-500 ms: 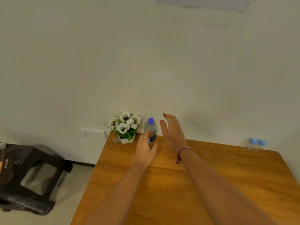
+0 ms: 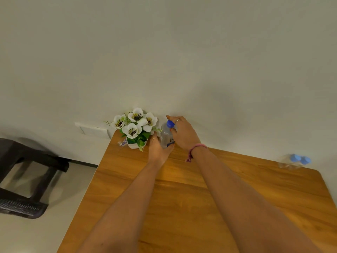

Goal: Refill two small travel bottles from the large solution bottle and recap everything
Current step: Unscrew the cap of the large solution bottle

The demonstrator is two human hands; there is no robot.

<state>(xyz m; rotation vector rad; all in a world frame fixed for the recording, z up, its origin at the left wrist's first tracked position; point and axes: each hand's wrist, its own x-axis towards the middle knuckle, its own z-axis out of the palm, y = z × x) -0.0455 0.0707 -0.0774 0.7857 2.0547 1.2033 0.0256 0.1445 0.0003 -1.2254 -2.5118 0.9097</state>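
Note:
The large clear solution bottle [image 2: 166, 136] with a blue cap stands at the far left of the wooden table [image 2: 209, 198], against the wall. My left hand [image 2: 158, 150] is wrapped around its lower body. My right hand [image 2: 183, 133] reaches over from the right, its thumb and fingers at the blue cap. Two small clear travel bottles [image 2: 293, 161] with light blue caps stand together at the table's far right corner, well away from both hands.
A white pot of white artificial flowers [image 2: 135, 127] stands right beside the large bottle, on its left. A dark plastic stool [image 2: 27, 176] sits on the floor left of the table. The pale wall runs directly behind the table.
My right hand has moved left onto the large bottle's cap. My left hand has closed around the bottle's body. The bottle now tilts slightly.

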